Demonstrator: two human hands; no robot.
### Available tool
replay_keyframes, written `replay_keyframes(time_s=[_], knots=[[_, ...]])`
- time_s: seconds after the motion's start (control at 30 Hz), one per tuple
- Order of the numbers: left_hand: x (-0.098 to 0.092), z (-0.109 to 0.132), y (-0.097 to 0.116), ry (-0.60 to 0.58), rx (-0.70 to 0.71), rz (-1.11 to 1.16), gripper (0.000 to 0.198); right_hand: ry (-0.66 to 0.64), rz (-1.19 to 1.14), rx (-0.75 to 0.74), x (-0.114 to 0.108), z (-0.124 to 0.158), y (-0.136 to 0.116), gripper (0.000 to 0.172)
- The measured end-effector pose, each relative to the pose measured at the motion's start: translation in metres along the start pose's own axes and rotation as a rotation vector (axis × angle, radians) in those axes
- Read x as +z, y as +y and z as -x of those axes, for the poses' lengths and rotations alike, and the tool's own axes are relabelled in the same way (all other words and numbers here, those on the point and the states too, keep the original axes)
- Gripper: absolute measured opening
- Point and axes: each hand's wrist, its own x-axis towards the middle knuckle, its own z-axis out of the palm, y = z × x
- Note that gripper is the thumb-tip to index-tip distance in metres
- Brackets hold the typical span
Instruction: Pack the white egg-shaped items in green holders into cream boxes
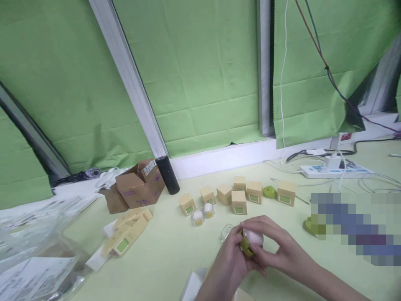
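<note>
My left hand [231, 255] is closed on an olive-green piece [246, 246] with a curved rim. My right hand [277, 240] grips a smooth white rounded piece [254, 237] between thumb and fingers, pressed against the green one. Both are held together above the table; my fingers cover parts of them, and how they join is hidden. Just behind my left hand lies a clear plastic case [227, 232]. Farther back are two clear cases, one [197, 217] beside the other [209, 210], with white and yellow contents.
Several small tan boxes [239, 203] stand behind my hands, with a green item [269, 192] among them. Another green item [310, 227] lies right. Flattened cartons [128, 234], an open cardboard box [140, 186], a black bottle [168, 174] and plastic bags [34, 251] are left; a power strip [336, 170] is back right.
</note>
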Motion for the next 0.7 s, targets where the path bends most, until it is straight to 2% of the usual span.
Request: replay_keyframes(time_s=[0.07,0.17,0.33,0.5,0.7], knots=[[0.0015,0.0000,-0.0014,0.029,0.010,0.014,0.027,-0.006,0.061,-0.078,0.0028,-0.0009,-0.0014,0.047],[0.0021,0.0012,-0.0022,0.042,-0.067,0.018,0.023,0.006,0.074,-0.103,0.0064,0.0001,-0.0022,0.054],[0.0018,0.0059,0.0025,0.045,-0.155,0.014,0.028,0.030,-0.013,-0.021,0.0056,0.0054,-0.0014,0.042],[0.0028,0.0066,0.0064,0.043,-0.105,0.024,0.032,0.011,-0.109,0.185,0.0009,0.0078,-0.0018,0.031],[-0.0004,0.0042,0.0034,0.016,-0.135,0.070,0.029,-0.059,-0.118,0.159,0.0044,0.0089,-0.0055,0.031]])
